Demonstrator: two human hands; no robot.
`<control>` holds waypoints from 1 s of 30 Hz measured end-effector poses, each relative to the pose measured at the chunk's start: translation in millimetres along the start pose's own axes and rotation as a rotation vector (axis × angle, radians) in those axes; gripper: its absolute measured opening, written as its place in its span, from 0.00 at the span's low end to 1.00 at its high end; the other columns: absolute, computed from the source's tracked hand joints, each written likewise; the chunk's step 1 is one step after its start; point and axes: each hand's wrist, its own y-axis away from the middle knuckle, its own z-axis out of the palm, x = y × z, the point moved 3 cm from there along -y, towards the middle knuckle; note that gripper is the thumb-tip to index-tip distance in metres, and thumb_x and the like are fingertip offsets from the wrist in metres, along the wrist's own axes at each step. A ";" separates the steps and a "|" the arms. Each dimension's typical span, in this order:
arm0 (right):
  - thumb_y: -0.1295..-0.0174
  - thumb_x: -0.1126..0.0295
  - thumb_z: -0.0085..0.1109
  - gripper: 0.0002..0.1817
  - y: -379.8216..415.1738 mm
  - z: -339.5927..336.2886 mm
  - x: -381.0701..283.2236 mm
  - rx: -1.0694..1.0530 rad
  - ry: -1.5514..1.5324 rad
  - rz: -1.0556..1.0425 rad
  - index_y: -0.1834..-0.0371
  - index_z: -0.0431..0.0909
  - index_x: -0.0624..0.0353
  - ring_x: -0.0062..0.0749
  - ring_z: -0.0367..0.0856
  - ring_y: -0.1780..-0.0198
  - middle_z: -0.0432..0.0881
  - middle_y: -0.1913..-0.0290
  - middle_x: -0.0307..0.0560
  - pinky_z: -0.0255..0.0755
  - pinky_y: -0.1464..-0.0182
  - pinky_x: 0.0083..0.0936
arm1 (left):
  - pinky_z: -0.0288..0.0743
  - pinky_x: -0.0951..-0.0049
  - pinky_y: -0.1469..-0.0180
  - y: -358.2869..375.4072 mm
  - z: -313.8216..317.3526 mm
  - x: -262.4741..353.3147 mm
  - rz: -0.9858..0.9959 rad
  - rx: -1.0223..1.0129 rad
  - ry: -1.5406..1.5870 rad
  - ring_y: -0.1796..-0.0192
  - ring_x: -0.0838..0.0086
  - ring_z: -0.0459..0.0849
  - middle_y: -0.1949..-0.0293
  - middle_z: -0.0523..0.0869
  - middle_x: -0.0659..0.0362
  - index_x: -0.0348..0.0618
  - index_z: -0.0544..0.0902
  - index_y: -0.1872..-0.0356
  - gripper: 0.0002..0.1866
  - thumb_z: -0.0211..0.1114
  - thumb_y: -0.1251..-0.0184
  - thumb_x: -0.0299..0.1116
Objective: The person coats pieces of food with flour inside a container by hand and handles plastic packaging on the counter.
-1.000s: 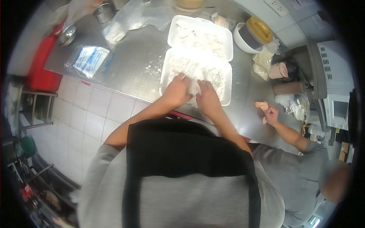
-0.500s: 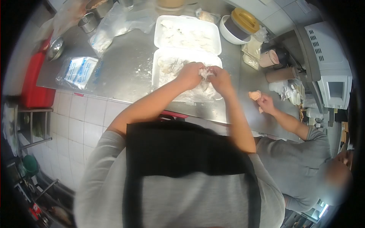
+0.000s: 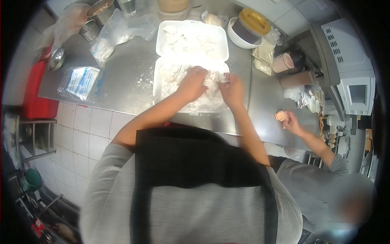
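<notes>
A white hinged foam box lies open on the steel table, its lid (image 3: pixel 193 40) and its lower tray (image 3: pixel 157 83) both dusted with white flour. Above the tray, a flour-coated piece (image 3: pixel 212 81) is stretched between my two hands. My left hand (image 3: pixel 194 83) has its fingers closed on the piece's left end. On the other side my right hand (image 3: pixel 231 87) pinches the right end. More floured pieces (image 3: pixel 174 74) lie in the tray, left of my left hand. The food's exact kind is hard to tell under the flour.
A co-worker's hand (image 3: pixel 291 123) holds an orange-pink piece at the right. Around the table are a plastic packet (image 3: pixel 82 82), a bag of flour (image 3: pixel 103 51), a yellow-lidded container (image 3: pixel 254 22) in a white bowl, metal cups (image 3: pixel 89 30) and a red bin (image 3: pixel 40 91).
My hands have moved slightly apart, with the floured piece more spread between them. The co-worker's hand has shifted right and down with its piece. The whole view has shifted a little.
</notes>
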 end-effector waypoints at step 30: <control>0.33 0.61 0.52 0.28 -0.8 47.6 -15.0 -0.216 -1.451 0.520 0.34 0.56 0.61 0.35 0.67 0.40 0.67 0.39 0.50 0.63 0.40 0.32 | 0.69 0.72 0.45 15.7 9.0 7.9 -0.479 0.408 1.145 0.45 0.71 0.72 0.46 0.73 0.52 0.36 0.60 0.37 0.33 0.66 0.42 0.26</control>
